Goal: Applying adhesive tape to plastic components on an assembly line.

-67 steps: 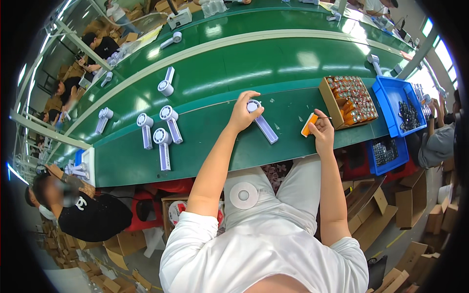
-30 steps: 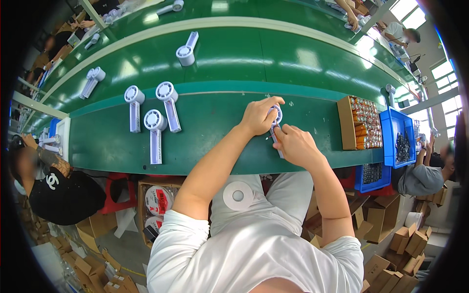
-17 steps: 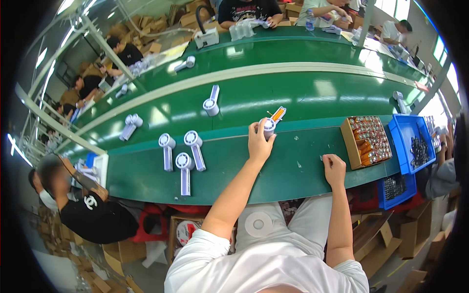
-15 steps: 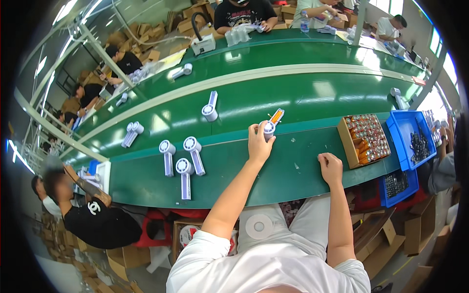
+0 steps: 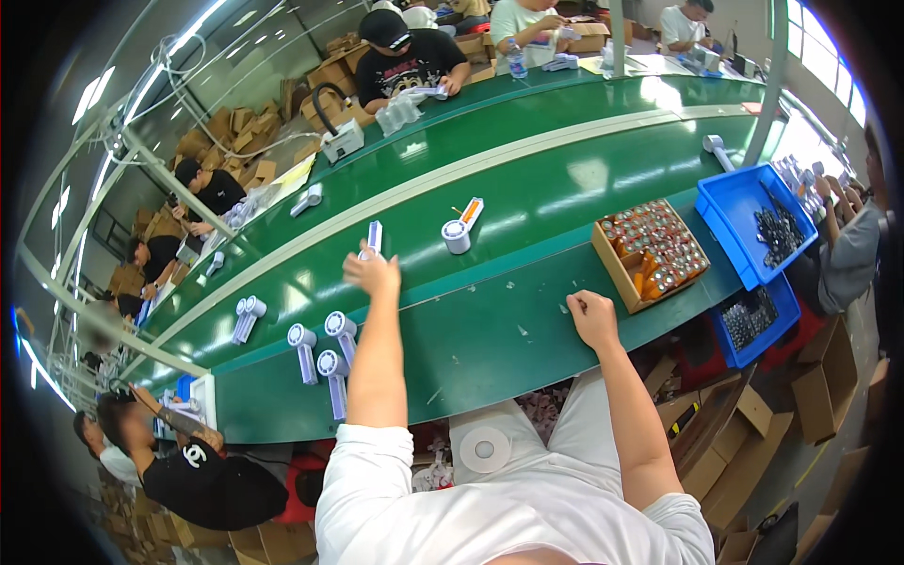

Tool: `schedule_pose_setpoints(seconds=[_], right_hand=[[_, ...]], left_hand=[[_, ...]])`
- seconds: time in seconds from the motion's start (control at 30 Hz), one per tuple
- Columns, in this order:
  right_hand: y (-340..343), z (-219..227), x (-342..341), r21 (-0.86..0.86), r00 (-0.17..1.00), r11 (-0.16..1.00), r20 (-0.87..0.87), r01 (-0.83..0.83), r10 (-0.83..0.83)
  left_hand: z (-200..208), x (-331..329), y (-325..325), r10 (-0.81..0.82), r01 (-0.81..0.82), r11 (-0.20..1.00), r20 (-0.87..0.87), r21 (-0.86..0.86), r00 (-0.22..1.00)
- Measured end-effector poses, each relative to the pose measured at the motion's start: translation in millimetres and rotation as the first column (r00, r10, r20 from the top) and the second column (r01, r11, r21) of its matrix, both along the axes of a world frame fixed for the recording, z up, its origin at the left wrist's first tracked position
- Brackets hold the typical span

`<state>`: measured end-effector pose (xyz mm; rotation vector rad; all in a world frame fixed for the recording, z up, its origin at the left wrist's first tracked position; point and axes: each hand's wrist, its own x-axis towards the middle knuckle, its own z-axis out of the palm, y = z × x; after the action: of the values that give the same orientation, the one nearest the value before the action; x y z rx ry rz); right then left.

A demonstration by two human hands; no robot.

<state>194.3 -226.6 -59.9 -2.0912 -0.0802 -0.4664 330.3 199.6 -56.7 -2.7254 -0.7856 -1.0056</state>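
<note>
My left hand (image 5: 375,273) reaches over the green belt with fingers spread, slightly blurred, at a white-and-purple handheld fan (image 5: 375,233). The fan's handle sticks out beyond the fingers; its round head is mostly hidden by the hand, and no closed grip shows. To the right, another handheld fan (image 5: 457,237) lies on the belt, its handle uncovered with an orange battery cell (image 5: 474,210) inside. My right hand (image 5: 593,320) rests on the green table, fingers curled into a loose fist, no object showing in it. Beside it stands a cardboard box (image 5: 617,273) of orange-wrapped cells.
Three fans (image 5: 331,365) lie on the table left of my arm; a pair (image 5: 247,318) lies farther left. At right are a blue tray (image 5: 730,231) of small black parts and a lower blue tray (image 5: 786,306). Co-workers sit across the belt and at both sides.
My left hand has let go of the fan with the orange cell, which now lies on the belt, and has moved left to another fan. The view has shifted; my right hand stays on the table.
</note>
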Motion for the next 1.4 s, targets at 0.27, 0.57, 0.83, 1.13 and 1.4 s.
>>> schedule_pose_setpoints(seconds=[0.27, 0.57, 0.83, 1.13, 1.4], right_hand=[[-3.1, 4.9, -0.5, 0.017, 0.999, 1.0, -0.03, -0.019, 0.019], [-4.8, 6.9, -5.8, 0.049, 0.998, 0.999, -0.058, -0.006, 0.008], [-8.1, 0.5, -7.5, 0.048, 0.994, 0.999, 0.107, -0.005, 0.0], [-46.2, 54.6, -34.3, -0.111, 0.8, 0.881, 0.482, 0.461, -0.358], [-98.6, 71.0, 64.7, -0.521, 0.957, 0.818, 0.264, 0.243, -0.116]], left_hand=[[12.9, -31.7, 8.4, -0.553, 0.597, 0.537, 0.285, -0.596, 0.783], [44.8, -104.6, -132.9, -0.997, 0.754, 0.068, -0.08, -0.653, 0.021], [17.6, -135.6, -163.3, -0.879, 0.848, 0.453, 0.024, -0.275, 0.477], [23.4, -315.3, -161.1, -0.993, 0.589, -0.026, -0.049, -0.807, -0.111], [-52.2, -360.3, -165.6, -0.758, 0.495, 0.645, -0.569, -0.583, 0.318]])
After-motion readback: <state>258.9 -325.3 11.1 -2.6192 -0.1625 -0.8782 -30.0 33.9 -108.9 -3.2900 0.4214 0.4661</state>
